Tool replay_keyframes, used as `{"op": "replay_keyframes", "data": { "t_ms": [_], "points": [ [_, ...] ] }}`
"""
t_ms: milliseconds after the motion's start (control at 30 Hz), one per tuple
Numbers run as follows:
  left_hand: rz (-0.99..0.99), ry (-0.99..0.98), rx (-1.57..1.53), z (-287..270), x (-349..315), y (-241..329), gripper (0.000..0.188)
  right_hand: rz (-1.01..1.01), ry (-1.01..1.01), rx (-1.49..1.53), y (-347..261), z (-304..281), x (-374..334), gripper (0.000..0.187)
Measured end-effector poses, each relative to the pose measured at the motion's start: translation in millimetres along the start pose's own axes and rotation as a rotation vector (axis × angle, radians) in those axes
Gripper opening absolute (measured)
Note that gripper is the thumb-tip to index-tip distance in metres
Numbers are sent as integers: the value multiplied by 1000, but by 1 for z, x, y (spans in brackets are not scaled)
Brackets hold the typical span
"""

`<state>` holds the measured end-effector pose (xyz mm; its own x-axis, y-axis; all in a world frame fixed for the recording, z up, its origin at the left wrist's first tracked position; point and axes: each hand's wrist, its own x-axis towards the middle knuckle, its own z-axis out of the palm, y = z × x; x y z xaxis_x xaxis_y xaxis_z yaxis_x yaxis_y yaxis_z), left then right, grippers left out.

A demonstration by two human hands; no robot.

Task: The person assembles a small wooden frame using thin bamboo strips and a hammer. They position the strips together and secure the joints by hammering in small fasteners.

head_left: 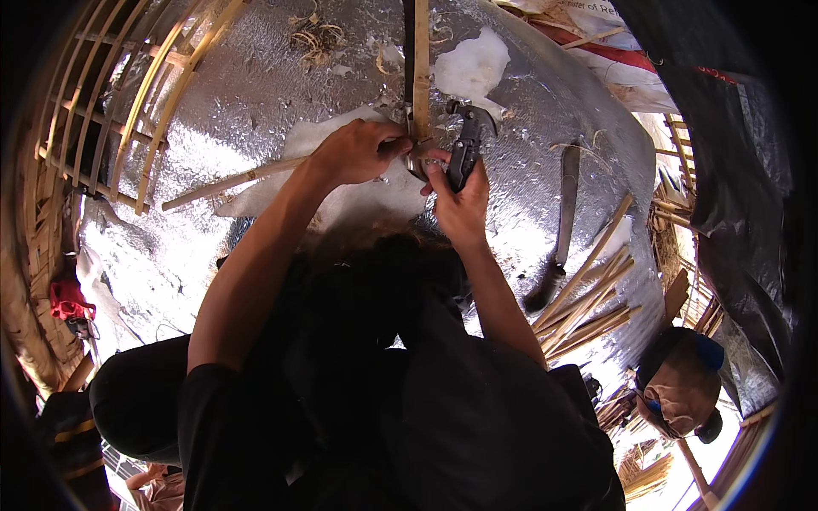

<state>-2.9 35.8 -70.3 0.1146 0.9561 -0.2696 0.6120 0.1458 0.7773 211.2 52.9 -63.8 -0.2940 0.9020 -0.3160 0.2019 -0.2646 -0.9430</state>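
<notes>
My right hand [460, 200] is closed around the dark handles of the pliers [467, 140], thumb laid along them, with the tool's head pointing away from me and a little to the right. Just to its left, my left hand [358, 152] is curled shut, fingers pressed down on the near end of the upright bamboo slat [421, 68]. The two hands almost touch where that slat crosses the long stick [230, 180], which runs from under my left palm out to the left, slightly toward me. There seems to be a bit of metal at the crossing, between my fingertips, but I cannot make out what it is.

Under both hands lies a white sheet [358, 204], spread on the silver foil mat [256, 94] that covers the work surface.

To my right, well apart from the hands, a long knife [564, 204] lies on the mat with its dark handle toward me, and beside it a bundle of bamboo strips [596, 298] fans out. Lower right, another person's head [682, 383] in a blue cap shows near the rim.

Farther out, the slat runs on toward the top edge, past a white scrap [473, 64] on its right and curled shavings [315, 34] on its left. A bamboo lattice frame [128, 111] bends along the left side.
</notes>
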Motion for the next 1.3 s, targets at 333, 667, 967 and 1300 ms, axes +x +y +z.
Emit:
{"op": "replay_keyframes", "data": {
  "t_ms": [333, 667, 967, 1300],
  "points": [
    [8, -65, -96, -13, 1, -7, 30, 23, 38, -65, 6, 14, 18, 29],
    [-50, -112, -258, -8, 1, -12, 43, 197, 17, 101, -15, 3, 72, 30],
    [-336, -366, -827, -58, 0, 39, 41, 183, -86, 237, -65, -8, 92, 26],
    [-377, -324, -804, -66, -10, 60, 41, 103, -139, 217, -75, -7, 93, 29]
  ]
}}
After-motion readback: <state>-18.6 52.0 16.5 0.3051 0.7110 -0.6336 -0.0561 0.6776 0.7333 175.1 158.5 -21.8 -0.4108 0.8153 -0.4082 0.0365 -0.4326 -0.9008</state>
